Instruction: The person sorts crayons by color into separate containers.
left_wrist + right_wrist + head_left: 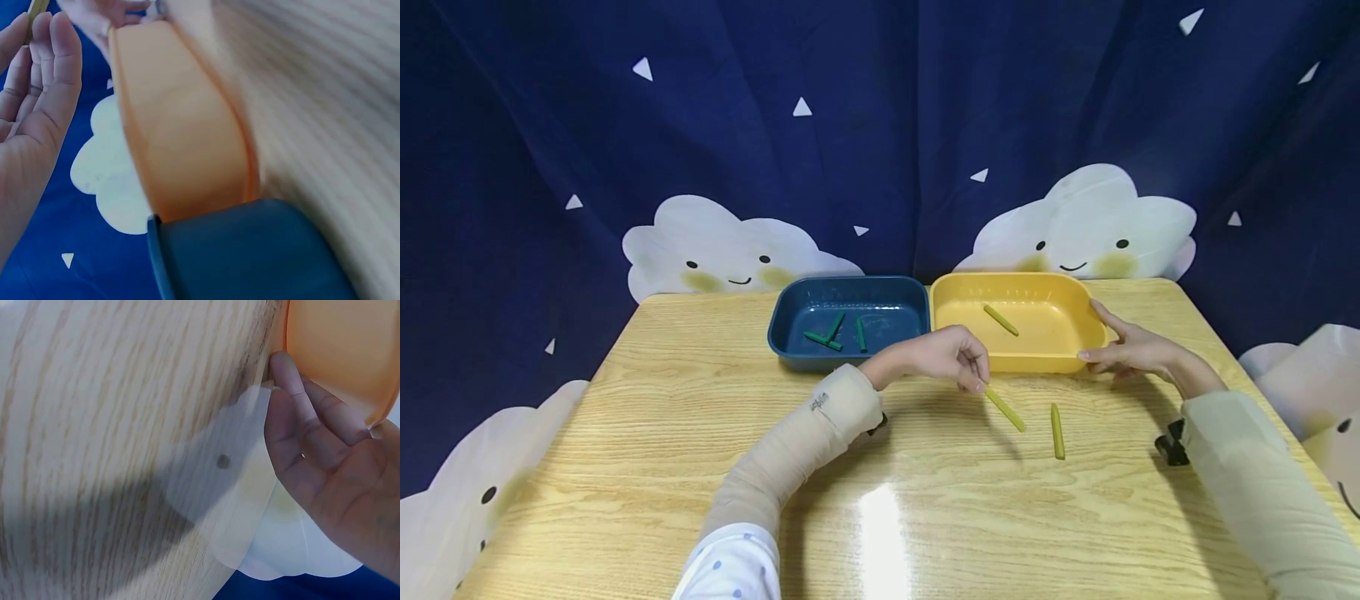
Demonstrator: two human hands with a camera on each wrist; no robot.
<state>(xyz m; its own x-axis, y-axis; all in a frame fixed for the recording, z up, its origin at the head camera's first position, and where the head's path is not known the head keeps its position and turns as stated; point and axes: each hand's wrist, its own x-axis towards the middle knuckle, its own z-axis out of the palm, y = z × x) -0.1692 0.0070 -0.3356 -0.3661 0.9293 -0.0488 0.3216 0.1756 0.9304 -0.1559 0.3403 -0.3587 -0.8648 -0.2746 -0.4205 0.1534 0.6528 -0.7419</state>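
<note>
My left hand (942, 354) pinches a yellow crayon (1004, 408) by its upper end. The crayon slants over the table in front of the yellow tray (1037, 363). In the left wrist view, the same hand (37, 100) has its fingertips around the crayon (36, 11) at the top left. My right hand (1138, 350) grips the tray's right front corner, thumb at the front rim and fingers along the side. Inside the tray lies one yellow crayon (1001, 320). Another yellow crayon (1057, 432) rests on the table between the hands.
Left of the yellow tray, side by side with it, stands a blue tray (820, 364) with several green crayons (861, 334) in it. Both trays are near the back edge of the wooden table (647, 433). A dark blue cloud-print curtain (865, 150) hangs behind.
</note>
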